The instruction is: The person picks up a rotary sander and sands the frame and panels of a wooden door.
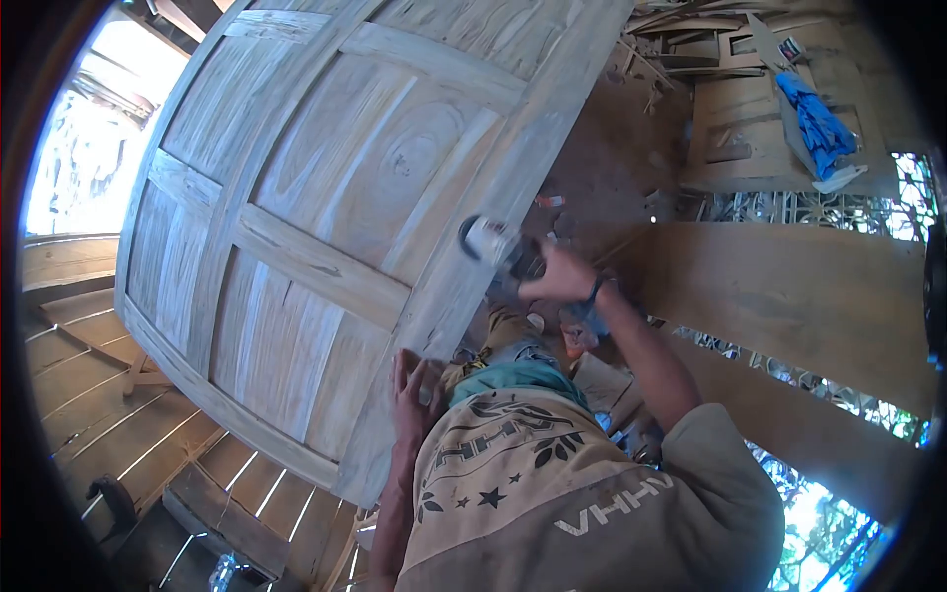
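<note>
A large panelled wooden door (326,261) lies flat in front of me, its surface pale and dusty. My right hand (560,274) is wrapped round a power tool (496,247), whose round head rests at or just over the door's right edge rail. Motion blurs the tool a little. My left hand (419,385) is at the near edge of the door, its fingers bent against the wood beside my body. Whether anything is under those fingers is hidden.
Wooden planks (779,296) stretch along the right. A blue cloth (817,123) lies on boards at the upper right, near scrap wood strips (681,39). Below left is a slatted floor (99,395) with a wooden block (222,518).
</note>
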A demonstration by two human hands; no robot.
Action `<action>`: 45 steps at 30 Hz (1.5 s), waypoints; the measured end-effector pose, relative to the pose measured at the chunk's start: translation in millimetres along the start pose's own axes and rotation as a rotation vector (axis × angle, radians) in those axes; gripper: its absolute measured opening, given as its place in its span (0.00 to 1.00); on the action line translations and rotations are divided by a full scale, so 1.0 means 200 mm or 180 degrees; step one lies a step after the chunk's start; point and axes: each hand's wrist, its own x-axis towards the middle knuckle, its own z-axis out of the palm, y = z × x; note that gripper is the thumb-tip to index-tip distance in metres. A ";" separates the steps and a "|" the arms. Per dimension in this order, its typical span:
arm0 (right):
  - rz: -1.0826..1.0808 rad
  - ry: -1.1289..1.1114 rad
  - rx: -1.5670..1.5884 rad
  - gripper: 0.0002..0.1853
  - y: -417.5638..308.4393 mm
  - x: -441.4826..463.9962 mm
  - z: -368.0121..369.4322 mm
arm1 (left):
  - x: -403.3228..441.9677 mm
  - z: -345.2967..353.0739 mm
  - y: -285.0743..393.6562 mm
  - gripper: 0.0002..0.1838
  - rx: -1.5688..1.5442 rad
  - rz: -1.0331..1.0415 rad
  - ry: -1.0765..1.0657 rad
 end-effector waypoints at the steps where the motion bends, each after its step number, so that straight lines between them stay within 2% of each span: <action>1: 0.0084 0.0074 -0.0047 0.42 0.02 0.08 -0.14 | 0.08 0.02 0.09 0.28 0.0251 0.0155 -0.0028; 3: 0.0504 0.0299 -0.0055 0.37 0.10 0.24 -0.39 | 0.24 0.07 0.21 0.31 0.0674 0.0394 -0.0150; 5: 0.0253 0.0161 0.0422 0.31 0.26 0.44 -0.63 | 0.39 0.10 0.35 0.31 0.0653 0.0352 -0.0217; 7: 0.0401 0.0664 0.0061 0.24 0.37 0.60 -0.85 | 0.51 0.13 0.45 0.34 0.0543 0.0324 -0.0266; 8: 0.0408 0.0631 0.0079 0.24 0.37 0.64 -0.92 | 0.55 0.14 0.49 0.34 0.0557 0.0290 -0.0276; 10: 0.0459 0.0692 0.0792 0.15 0.32 0.70 -1.08 | 0.65 0.16 0.57 0.36 0.0745 0.0356 -0.0367; 14: 0.0574 0.0711 0.0955 0.14 0.37 0.74 -1.12 | 0.67 0.19 0.61 0.38 0.0683 0.0335 -0.0291; 19: 0.0251 0.0060 0.0741 0.24 0.21 0.54 -0.75 | 0.55 0.14 0.54 0.35 0.0813 0.0210 -0.0382; 21: 0.0315 -0.0113 0.0447 0.32 0.32 0.51 -0.50 | 0.46 0.10 0.45 0.34 0.0712 0.0193 -0.0305; 23: 0.0110 0.0047 0.0012 0.41 0.02 0.32 -0.34 | 0.36 0.07 0.36 0.33 0.0588 0.0204 -0.0185; 27: -0.0198 0.0044 -0.0050 0.46 -0.04 0.16 0.02 | 0.09 0.03 0.18 0.32 0.0171 -0.0177 0.0072; 29: -0.0052 -0.0475 -0.0216 0.50 -0.12 0.08 0.12 | -0.05 0.01 0.10 0.31 0.0068 -0.0408 0.0149; 34: -0.0092 -0.0844 -0.0453 0.52 -0.23 -0.03 0.30 | -0.28 0.01 -0.10 0.31 -0.0001 -0.0875 0.0970; 36: -0.0204 -0.1355 -0.0713 0.53 -0.25 -0.04 0.32 | -0.32 0.01 -0.14 0.31 -0.0073 -0.0929 0.1075; 37: -0.0372 -0.1460 -0.0871 0.50 -0.29 -0.06 0.32 | -0.34 0.02 -0.15 0.30 -0.0132 -0.0994 0.1183; 41: -0.0511 -0.1658 -0.1168 0.49 -0.28 -0.04 0.30 | -0.28 0.06 -0.11 0.30 -0.0002 -0.0897 0.1212; 45: -0.0371 -0.1376 -0.1188 0.50 -0.27 0.05 0.13 | -0.07 0.06 0.08 0.29 0.0030 -0.0686 0.0944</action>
